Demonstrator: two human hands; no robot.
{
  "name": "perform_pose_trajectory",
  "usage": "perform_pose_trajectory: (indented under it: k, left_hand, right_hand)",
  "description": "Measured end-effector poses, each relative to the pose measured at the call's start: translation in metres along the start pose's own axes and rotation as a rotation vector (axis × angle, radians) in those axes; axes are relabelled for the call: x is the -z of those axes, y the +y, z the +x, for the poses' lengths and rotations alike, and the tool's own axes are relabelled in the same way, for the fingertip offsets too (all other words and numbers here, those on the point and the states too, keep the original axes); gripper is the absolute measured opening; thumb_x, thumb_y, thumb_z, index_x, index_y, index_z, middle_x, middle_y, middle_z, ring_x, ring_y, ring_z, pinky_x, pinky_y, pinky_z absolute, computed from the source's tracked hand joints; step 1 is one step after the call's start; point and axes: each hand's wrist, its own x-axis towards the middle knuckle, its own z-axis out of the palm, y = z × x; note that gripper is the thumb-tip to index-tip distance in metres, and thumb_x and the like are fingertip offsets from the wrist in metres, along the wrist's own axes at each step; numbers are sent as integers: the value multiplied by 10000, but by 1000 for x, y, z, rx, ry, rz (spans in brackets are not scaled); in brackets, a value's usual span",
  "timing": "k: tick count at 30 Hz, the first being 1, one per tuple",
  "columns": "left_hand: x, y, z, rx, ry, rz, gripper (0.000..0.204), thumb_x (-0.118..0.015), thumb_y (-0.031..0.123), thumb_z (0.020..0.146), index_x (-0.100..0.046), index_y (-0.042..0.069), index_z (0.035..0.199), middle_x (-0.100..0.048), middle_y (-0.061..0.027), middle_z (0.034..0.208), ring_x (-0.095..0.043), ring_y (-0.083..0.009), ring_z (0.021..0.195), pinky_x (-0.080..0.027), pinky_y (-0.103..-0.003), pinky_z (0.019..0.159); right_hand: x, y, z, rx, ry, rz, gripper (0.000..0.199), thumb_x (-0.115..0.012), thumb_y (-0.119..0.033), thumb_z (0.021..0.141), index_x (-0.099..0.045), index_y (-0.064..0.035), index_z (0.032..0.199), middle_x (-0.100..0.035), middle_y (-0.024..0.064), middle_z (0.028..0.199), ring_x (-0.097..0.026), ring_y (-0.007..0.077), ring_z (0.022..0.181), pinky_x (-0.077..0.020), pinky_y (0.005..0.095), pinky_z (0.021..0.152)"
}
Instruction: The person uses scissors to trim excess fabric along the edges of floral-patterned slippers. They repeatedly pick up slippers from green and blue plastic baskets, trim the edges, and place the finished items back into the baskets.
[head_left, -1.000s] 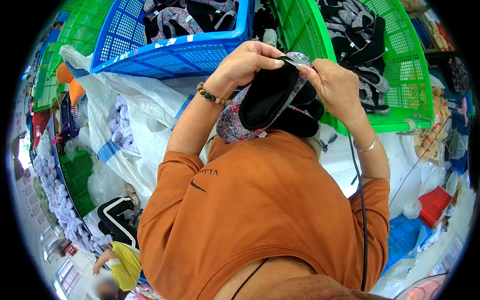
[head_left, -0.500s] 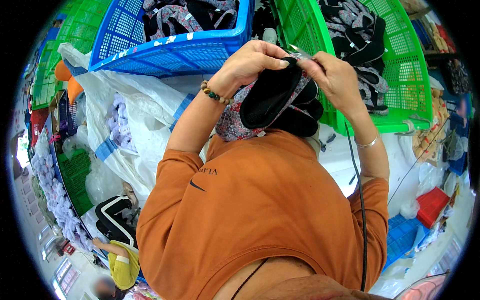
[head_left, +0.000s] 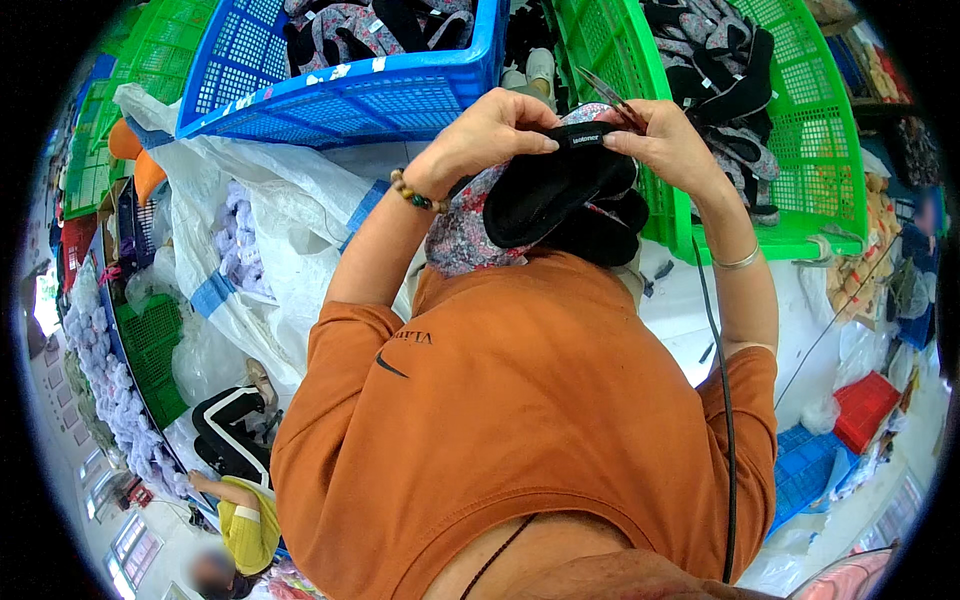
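Between my hands is a slipper (head_left: 545, 200) with a black plush lining and a speckled grey and pink floral outside. My left hand (head_left: 492, 138) pinches its back edge near a small black label (head_left: 582, 138). On the other side of the label, the thumb and fingers of my right hand (head_left: 662, 150) grip the same edge. Slim dark scissors (head_left: 606, 92) stick out of my right hand, blades pointing up and left; their handles are hidden in the palm. More black and floral slippers (head_left: 600, 238) lie beneath, against my lap.
A blue crate (head_left: 340, 112) of slippers stands ahead to the left, a green crate (head_left: 815, 185) of them ahead to the right. White plastic sheeting (head_left: 290, 270) lies at left. A black cord (head_left: 716, 370) hangs by my right arm. Another person (head_left: 248, 520) sits behind left.
The slipper's back edge has been turned and spread, so its label now shows between my thumbs. The scissors have swung to point more upward in my right hand.
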Motion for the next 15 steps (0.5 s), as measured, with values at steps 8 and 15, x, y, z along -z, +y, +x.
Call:
perform_pose_trajectory:
  k: [8, 15]
  left_hand:
    - [17, -10, 7, 52, -241, -468, 253, -631, -41, 748, -625, -51, 1000, -661, -77, 928, -630, -122, 819, -504, -222, 755]
    - [18, -19, 9, 40, -231, -450, 273, -617, -34, 759, -613, -52, 1031, -657, -83, 950, -630, -131, 840, -503, -235, 777]
  right_hand:
    - [2, -8, -4, -76, -61, 49, 209, -656, -94, 795, -634, 41, 954, -582, -17, 773, -489, 48, 730, -424, 217, 661]
    - [-2, 3, -3, -60, -55, 138, 234, -665, -109, 804, -623, 54, 966, -612, 14, 842, -519, 58, 772, -443, 219, 707]
